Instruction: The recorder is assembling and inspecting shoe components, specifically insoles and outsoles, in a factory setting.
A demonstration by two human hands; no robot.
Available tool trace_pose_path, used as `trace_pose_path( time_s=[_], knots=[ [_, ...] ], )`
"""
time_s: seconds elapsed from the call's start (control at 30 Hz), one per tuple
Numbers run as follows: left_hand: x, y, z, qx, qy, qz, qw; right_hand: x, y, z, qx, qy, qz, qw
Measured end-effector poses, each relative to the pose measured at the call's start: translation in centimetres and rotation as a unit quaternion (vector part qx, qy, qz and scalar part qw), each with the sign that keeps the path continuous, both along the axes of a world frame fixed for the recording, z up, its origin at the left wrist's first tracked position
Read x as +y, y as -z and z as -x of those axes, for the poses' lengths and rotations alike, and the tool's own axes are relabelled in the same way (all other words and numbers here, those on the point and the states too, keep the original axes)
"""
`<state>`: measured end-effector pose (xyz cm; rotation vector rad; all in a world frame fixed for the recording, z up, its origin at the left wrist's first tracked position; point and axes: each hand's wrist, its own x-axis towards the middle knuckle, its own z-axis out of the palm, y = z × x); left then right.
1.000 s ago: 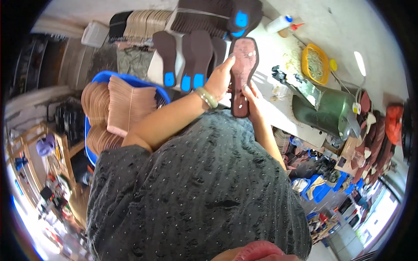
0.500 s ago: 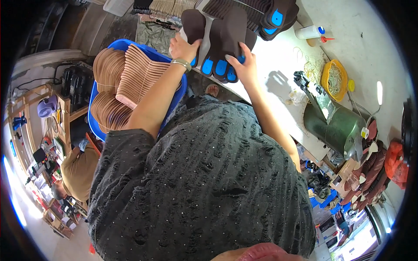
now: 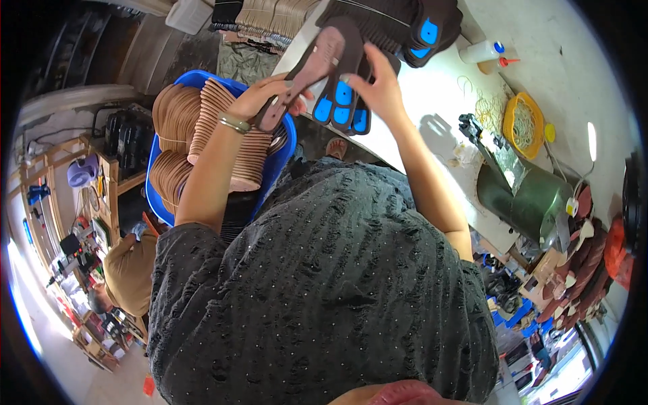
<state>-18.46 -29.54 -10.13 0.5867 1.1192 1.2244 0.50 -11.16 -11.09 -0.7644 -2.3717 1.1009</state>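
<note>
My left hand (image 3: 260,98), with a bangle at the wrist, is closed on the narrow end of a shoe insole (image 3: 327,48). The insole slants up to the right, its pinkish side with a dark rim facing up. Just right of it, my right hand (image 3: 382,88) has its thumb and forefinger spread, holding nothing that I can see. Beneath that hand lie several dark brown insoles (image 3: 343,116) with blue heel patches, at the table's near edge. The held insole and the right hand cover part of them.
On the white table (image 3: 432,91) are a pile of dark insoles (image 3: 385,30), a white bottle (image 3: 480,51), a yellow basket (image 3: 523,128) of rubber bands and a green machine (image 3: 520,192). At left, a blue tub (image 3: 290,145) holds bundled tan insoles (image 3: 177,118). Another person (image 3: 128,273) bends at far left.
My left hand has lifted an insole off the dark ones and turned its pinkish side up, drawing its narrow end left over the tub. My right hand's fingers have come off the blue-patched insoles.
</note>
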Motion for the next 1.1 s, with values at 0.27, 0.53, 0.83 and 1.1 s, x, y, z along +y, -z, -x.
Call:
trace_pose_path(
  time_s=[0.27,0.53,0.83,1.1],
  knots=[
    [4.3,-6.3,-5.2,-0.225,0.13,-0.009,0.966,3.9,-5.3,-8.5,0.222,-0.009,0.518,0.826],
    [11.4,-3.7,-14.2,-0.574,-0.042,-0.219,0.788,-1.1,-3.9,-14.9,0.43,0.293,0.448,0.727],
    [15.0,-6.5,-20.1,-0.526,-0.088,-0.014,0.846,-2.6,-3.2,-18.0,0.515,0.415,0.4,0.634],
    [14.3,-4.4,-23.2,-0.257,-0.02,-0.011,0.966,-3.1,-3.1,-19.0,0.552,0.413,0.405,0.601]
  ],
)
